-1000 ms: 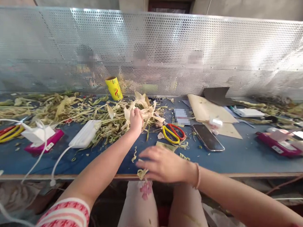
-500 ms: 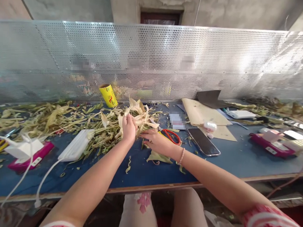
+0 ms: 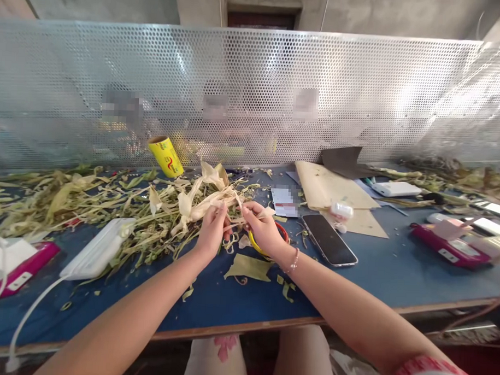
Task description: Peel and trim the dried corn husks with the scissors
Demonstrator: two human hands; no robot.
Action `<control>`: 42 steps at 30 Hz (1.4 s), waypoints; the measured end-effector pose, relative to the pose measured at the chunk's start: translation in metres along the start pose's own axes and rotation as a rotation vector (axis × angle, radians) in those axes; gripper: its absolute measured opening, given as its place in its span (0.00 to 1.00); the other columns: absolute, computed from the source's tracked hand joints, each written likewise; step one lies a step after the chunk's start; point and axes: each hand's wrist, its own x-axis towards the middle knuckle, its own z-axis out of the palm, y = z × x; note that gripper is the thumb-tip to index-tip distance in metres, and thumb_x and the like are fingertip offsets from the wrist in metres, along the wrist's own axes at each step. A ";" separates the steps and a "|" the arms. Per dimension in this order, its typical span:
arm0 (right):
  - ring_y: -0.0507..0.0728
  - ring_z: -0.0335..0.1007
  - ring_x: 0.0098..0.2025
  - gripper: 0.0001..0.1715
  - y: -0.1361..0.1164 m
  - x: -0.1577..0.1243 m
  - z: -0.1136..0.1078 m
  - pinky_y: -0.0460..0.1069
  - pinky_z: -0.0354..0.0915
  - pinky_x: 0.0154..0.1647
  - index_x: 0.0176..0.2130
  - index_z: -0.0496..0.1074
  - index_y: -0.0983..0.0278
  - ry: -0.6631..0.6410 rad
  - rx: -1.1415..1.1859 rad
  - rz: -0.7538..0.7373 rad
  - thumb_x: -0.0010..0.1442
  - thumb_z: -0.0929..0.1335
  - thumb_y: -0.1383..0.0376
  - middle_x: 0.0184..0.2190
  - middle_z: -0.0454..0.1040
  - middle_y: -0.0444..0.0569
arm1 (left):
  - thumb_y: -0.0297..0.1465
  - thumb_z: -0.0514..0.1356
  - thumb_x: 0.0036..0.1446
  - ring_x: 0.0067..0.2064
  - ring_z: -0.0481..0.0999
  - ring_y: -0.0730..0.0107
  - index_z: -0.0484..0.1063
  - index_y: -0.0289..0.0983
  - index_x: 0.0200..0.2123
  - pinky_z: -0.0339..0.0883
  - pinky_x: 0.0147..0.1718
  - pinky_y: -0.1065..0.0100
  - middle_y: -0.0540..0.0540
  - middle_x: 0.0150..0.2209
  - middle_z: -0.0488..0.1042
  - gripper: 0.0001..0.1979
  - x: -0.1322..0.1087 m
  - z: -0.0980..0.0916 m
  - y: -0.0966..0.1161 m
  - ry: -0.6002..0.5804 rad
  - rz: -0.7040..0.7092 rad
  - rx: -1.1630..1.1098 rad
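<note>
Over the middle of the table, my left hand (image 3: 213,230) is closed on the lower end of a bundle of pale dried corn husk (image 3: 211,200), whose petal-like pieces spread up and to the left. Close by on the right, my right hand (image 3: 263,227) pinches a narrow strip of husk (image 3: 238,201) at the bundle's side. Beneath the right hand lie red and yellow looped handles (image 3: 283,231), partly covered by it. A flat piece of green-tan husk (image 3: 248,268) rests on the table in front of my hands.
Dried leaves and stems (image 3: 81,195) heap up on the left. A yellow cardboard tube (image 3: 166,156) leans behind them. Nearby are a white power bank (image 3: 98,250), a phone (image 3: 329,239), brown paper (image 3: 332,185) and magenta power strips (image 3: 448,246). A perforated metal screen (image 3: 262,73) stands behind.
My left hand has moved lower on the husk bundle. My right hand has risen from near the table to pinch a strip beside it. The camera view has shifted slightly.
</note>
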 end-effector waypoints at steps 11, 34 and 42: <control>0.48 0.59 0.22 0.16 0.000 0.005 -0.009 0.45 0.60 0.25 0.28 0.66 0.63 0.059 -0.039 0.008 0.51 0.67 0.53 0.21 0.63 0.40 | 0.40 0.65 0.42 0.24 0.73 0.71 0.71 0.33 0.28 0.69 0.26 0.68 0.46 0.23 0.73 0.16 -0.001 0.005 0.001 -0.215 -0.099 -0.188; 0.53 0.64 0.29 0.07 -0.003 0.002 -0.015 0.49 0.61 0.34 0.31 0.61 0.62 -0.063 -0.695 -0.237 0.59 0.58 0.62 0.27 0.67 0.46 | 0.31 0.61 0.48 0.24 0.69 0.67 0.70 0.38 0.23 0.65 0.28 0.67 0.48 0.21 0.70 0.04 0.016 -0.009 -0.005 -0.203 0.289 0.335; 0.52 0.56 0.27 0.10 0.005 0.005 -0.013 0.48 0.58 0.30 0.27 0.52 0.60 -0.076 -0.799 -0.315 0.61 0.53 0.65 0.24 0.59 0.45 | 0.23 0.56 0.47 0.23 0.65 0.68 0.63 0.39 0.18 0.60 0.29 0.68 0.49 0.18 0.62 0.10 -0.003 -0.001 0.011 -0.116 0.549 0.838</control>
